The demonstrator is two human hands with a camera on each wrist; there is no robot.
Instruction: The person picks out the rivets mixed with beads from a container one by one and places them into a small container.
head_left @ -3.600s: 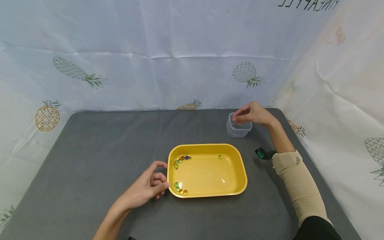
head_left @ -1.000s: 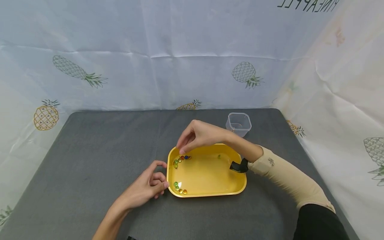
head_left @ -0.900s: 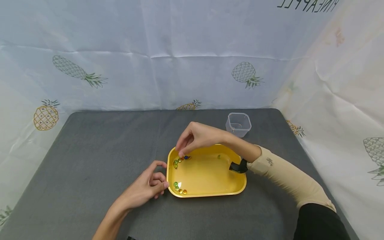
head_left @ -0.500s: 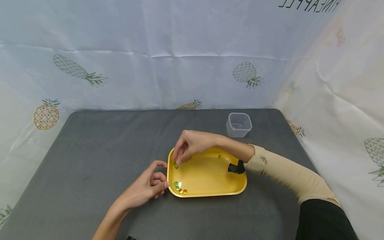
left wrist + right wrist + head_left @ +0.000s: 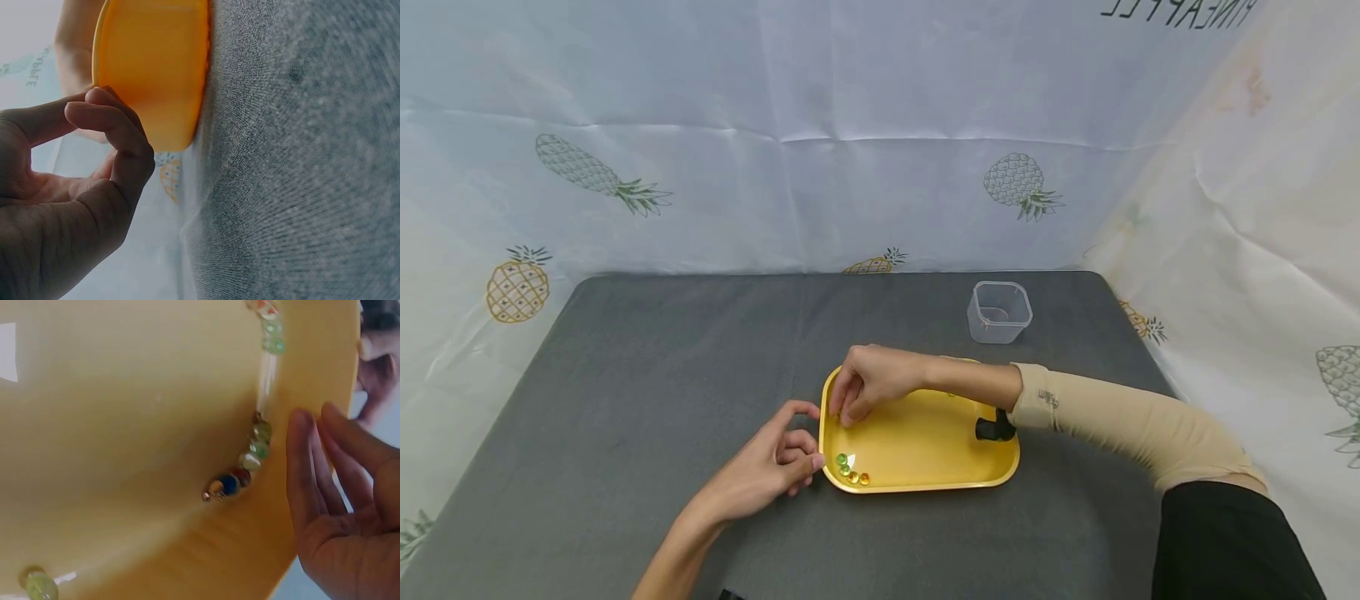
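Right hand (image 5: 868, 382) has moved toward the tray (image 5: 925, 487) corner, fingertips slightly apart, apparently empty; marbles (image 5: 259, 449), likely slippery, suit side-pinching; left hand (image 5: 767, 465), loosely bent, touches tray.

Right hand (image 5: 874, 379) now over yellow tray (image 5: 925, 467) (earlier at clear tub (image 5: 1000, 331))

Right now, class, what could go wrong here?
The right hand, close to the beads, might knock and scatter them. The left hand touches only one end of the tray, so a bump might swing it. The tub stands apart from the tray, so a bead carried across could drop between them.
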